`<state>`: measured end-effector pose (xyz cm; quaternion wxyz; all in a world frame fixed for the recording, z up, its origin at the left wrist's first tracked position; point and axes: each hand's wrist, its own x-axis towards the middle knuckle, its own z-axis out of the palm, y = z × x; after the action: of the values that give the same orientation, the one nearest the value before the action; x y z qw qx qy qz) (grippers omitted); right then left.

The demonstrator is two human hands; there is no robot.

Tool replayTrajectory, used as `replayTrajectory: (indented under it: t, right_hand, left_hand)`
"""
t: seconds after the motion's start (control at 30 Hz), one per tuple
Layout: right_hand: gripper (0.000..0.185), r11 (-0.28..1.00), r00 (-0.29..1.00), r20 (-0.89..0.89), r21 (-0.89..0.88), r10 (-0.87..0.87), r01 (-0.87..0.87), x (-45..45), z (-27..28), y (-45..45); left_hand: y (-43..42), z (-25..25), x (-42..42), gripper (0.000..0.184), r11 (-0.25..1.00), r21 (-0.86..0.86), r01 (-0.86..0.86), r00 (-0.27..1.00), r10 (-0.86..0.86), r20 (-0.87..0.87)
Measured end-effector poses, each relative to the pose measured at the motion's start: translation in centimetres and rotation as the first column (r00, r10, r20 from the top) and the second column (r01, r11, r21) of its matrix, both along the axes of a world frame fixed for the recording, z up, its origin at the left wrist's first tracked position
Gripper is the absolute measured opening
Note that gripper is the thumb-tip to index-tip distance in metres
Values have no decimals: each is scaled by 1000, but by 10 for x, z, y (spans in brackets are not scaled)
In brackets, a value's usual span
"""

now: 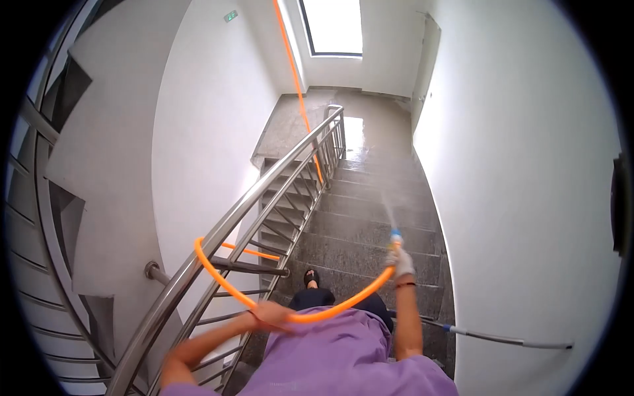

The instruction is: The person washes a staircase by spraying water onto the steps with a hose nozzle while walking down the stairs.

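Note:
An orange hose (pixel 340 308) loops over the metal handrail (pixel 228 214) and crosses in front of the purple shirt. My right hand (pixel 401 263), in a pale glove, is closed round its end, just below a blue nozzle (pixel 396 234). A thin spray of water leaves the nozzle toward the wet grey stairs (pixel 370 208). My left hand (pixel 272 317) is bare and slightly blurred, wrapped round the hose near the railing, left of the shirt front.
A wet landing (pixel 383 122) lies below, under a bright window (pixel 333 26). White walls flank the stairs. More orange hose (pixel 290 59) hangs beyond the railing. A thin pole (pixel 489 336) extends at the lower right. One sandalled foot (pixel 311 277) stands on a step.

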<state>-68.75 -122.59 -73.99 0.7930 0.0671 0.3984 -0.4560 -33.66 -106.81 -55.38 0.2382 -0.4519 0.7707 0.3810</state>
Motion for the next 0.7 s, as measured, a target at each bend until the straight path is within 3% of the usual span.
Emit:
replayTrajectory:
  t: [0.03,0.07,0.1,0.13,0.2,0.23,0.27,0.37,0.47,0.53,0.6,0.7]
  right_hand:
    - [30,990,981,-188,-139,-43,16,-24,-47,-6]
    - [30,994,987,-141,-87,-76,64,-47,-71,-13]
    - [30,991,985,-112,-31,-134,131,-67,-91,-14]
    - [30,979,976,-92,35,-195,199,-67,-105,-13]
    - [31,981,983,-115,119,-140,154,-38,-104,-21]
    - [31,975,989,-118,192,-94,116,-31,-101,-17]
    - [31,956,972,-229,267,-58,120,-13,-110,-16]
    - [22,946,953,-263,319,147,-58,56,-110,-14]
    - [17,902,907,-282,387,314,-192,158,-97,-16]
    - [22,846,932,-110,468,344,-257,213,-124,-9]
    - [19,784,880,-53,482,471,-390,262,-155,-3]
    - [19,702,857,101,529,505,-477,307,-191,3]
  left_hand:
    - [-16,-9,62,44,995,-87,-50,980,66,187]
    - [-39,-17,137,39,979,-204,-13,916,93,389]
    - [-63,-24,201,35,911,-412,8,909,166,383]
    - [-72,-11,205,24,769,-638,-27,979,151,140]
    - [-89,-17,199,31,756,-654,30,957,167,238]
    - [-85,-19,200,34,766,-640,-66,978,177,110]
    - [-86,-19,205,36,765,-625,-155,982,190,-11]
    - [-72,-19,209,35,605,-716,-348,938,229,-262]
    - [-74,-14,209,33,551,-701,-453,891,300,-340]
    - [-79,-12,212,33,516,-686,-513,856,371,-361]
    - [-81,-26,219,33,471,-693,-546,832,404,-381]
    - [-86,-39,213,29,382,-735,-561,798,487,-356]
